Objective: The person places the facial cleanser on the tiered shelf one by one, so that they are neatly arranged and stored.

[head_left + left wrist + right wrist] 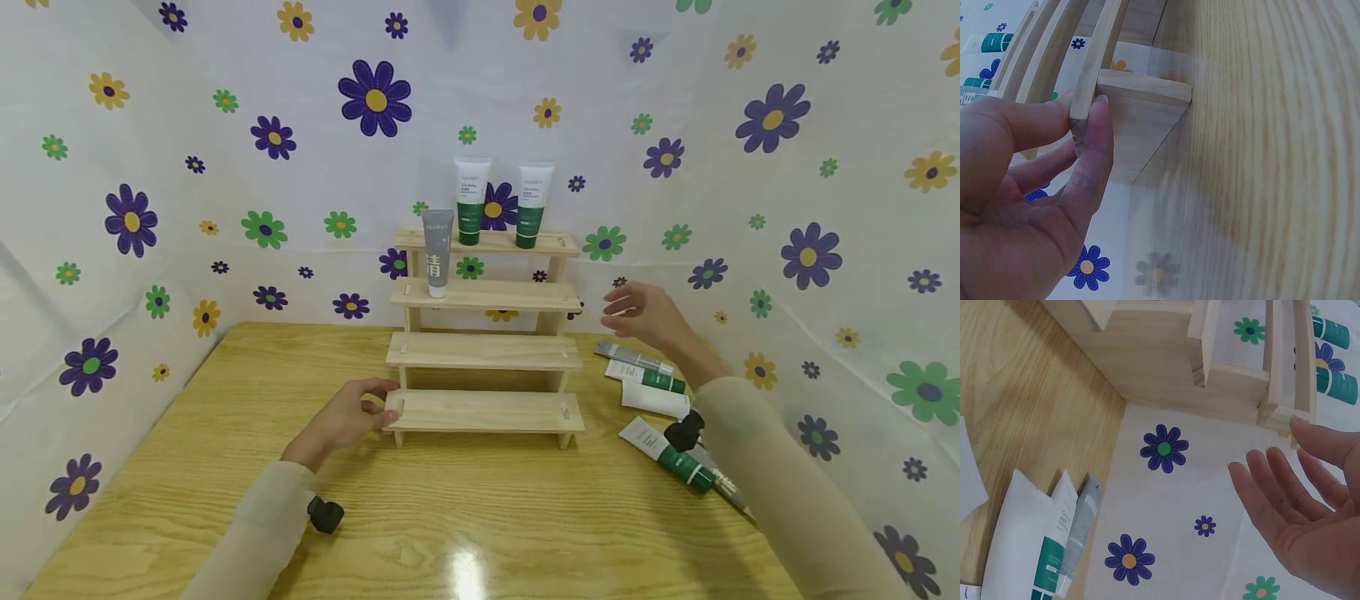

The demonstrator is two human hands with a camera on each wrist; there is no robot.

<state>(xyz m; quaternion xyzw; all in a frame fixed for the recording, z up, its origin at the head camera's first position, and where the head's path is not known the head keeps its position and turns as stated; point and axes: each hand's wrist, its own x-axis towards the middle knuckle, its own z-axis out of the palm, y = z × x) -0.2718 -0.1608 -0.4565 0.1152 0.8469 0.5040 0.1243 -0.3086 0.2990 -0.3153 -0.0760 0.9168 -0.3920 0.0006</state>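
Wood-grain bench [450, 492]: loose tubes [663, 452] lie at the right, seemingly for easy reach. Left hand [341, 423] pinches the bottom step [483, 411] of the wooden rack [483, 352], probably steadying it; right hand [647, 315] hovers alongside, loosely spread, empty. Behind, on higher tiers [502, 294], a grey tube [437, 250] and two white-and-green tubes [471, 200] stand cap-down.

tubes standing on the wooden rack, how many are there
3: the left white-green tube and the right white-green tube on the top shelf, and the grey tube on the next shelf down.
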